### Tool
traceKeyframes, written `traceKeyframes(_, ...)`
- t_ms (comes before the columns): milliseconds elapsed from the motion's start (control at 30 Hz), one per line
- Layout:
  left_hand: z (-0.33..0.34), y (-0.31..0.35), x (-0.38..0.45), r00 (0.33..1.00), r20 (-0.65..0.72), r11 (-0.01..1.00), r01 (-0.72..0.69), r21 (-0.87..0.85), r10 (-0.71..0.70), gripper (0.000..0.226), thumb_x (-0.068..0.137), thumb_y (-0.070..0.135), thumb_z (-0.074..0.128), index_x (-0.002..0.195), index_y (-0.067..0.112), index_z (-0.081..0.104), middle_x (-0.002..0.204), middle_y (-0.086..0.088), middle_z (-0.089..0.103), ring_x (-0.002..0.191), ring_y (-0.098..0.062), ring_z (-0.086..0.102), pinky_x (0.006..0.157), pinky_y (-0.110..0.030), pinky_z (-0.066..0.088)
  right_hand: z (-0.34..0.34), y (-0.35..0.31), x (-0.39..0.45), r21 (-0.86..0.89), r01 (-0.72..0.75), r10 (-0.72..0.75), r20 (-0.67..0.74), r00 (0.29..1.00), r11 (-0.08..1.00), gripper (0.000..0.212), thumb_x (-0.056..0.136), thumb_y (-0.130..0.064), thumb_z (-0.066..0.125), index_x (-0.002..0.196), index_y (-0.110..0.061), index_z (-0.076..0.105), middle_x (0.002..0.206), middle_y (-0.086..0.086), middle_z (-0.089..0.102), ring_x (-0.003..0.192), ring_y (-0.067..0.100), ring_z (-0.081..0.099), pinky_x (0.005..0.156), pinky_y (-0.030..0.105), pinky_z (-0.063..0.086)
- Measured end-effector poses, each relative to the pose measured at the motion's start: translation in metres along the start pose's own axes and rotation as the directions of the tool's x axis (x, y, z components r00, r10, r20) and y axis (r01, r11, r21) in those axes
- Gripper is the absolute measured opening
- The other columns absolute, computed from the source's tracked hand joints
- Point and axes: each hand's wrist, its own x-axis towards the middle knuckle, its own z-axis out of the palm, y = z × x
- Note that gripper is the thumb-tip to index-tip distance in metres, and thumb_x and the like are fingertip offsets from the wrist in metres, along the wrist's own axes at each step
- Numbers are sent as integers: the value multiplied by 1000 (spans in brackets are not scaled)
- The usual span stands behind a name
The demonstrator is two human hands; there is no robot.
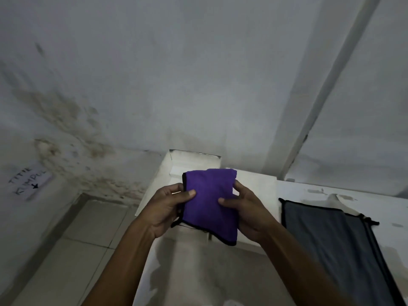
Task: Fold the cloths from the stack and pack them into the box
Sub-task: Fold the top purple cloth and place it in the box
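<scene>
A folded purple cloth [209,202] with black edging is held up in the air over the white table [309,193]. My left hand [167,208] grips its left edge, thumb on top. My right hand [245,215] grips its right side, thumb pressing the front. Behind and below the cloth stands a white box [194,161], open at the top, at the table's far left end. The stack of grey cloths [326,237] with black edging lies flat on the table to the right of my right hand.
A stained white wall [154,74] rises straight behind the table. A white pipe [331,80] runs diagonally up the wall at right. Pale floor tiles [72,250] lie to the left, beside a paper sign [28,182] on the wall.
</scene>
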Motion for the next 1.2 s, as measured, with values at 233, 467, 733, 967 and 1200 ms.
traceKeyframes(233, -65, 12, 25, 983, -181, 1000, -21, 22, 24, 37, 74, 4, 74, 108, 7, 60, 91, -15, 75, 76, -28, 71, 70, -38, 56, 45, 27, 50, -257, 95, -147, -192, 970, 962, 72, 78, 17, 62, 131, -29, 47, 115, 17, 64, 104, 33, 63, 77, 43, 58)
traceKeyframes(467, -96, 28, 47, 974, -100, 960, -177, 215, 202, 26, 79, -7, 66, 99, 10, 63, 92, -13, 74, 83, -27, 70, 62, -36, 58, 73, 41, 77, -626, 151, -369, -234, 899, 765, 72, 55, 13, 79, 117, -16, 62, 114, 1, 65, 105, 19, 62, 78, 28, 59)
traceKeyframes(733, -105, 26, 76, 938, 68, 611, -276, 742, 341, 76, 61, 1, 83, 129, 18, 53, 121, 0, 59, 103, -12, 57, 82, -23, 54, 88, 45, 110, -939, 44, -537, -157, 829, 341, 56, 63, -10, 84, 115, -10, 63, 108, 6, 69, 90, 6, 52, 69, 0, 33)
traceKeyframes(967, -123, 31, 100, 898, 87, 418, -285, 862, 432, 35, 63, 21, 85, 92, 15, 68, 96, 2, 52, 87, -14, 56, 69, -21, 49, 77, 37, 128, -910, 34, -458, -176, 872, 414, 29, 64, -10, 81, 92, -12, 71, 82, -6, 63, 73, 1, 53, 61, 3, 41)
traceKeyframes(1200, -127, 28, 118, 993, -9, 955, -111, 276, 118, 28, 71, 15, 79, 94, 8, 67, 92, -12, 71, 89, -28, 68, 71, -37, 57, 61, 37, 149, -231, 75, -132, -244, 961, 970, 32, 81, -1, 64, 113, -4, 61, 109, 18, 68, 99, 29, 66, 73, 33, 57)
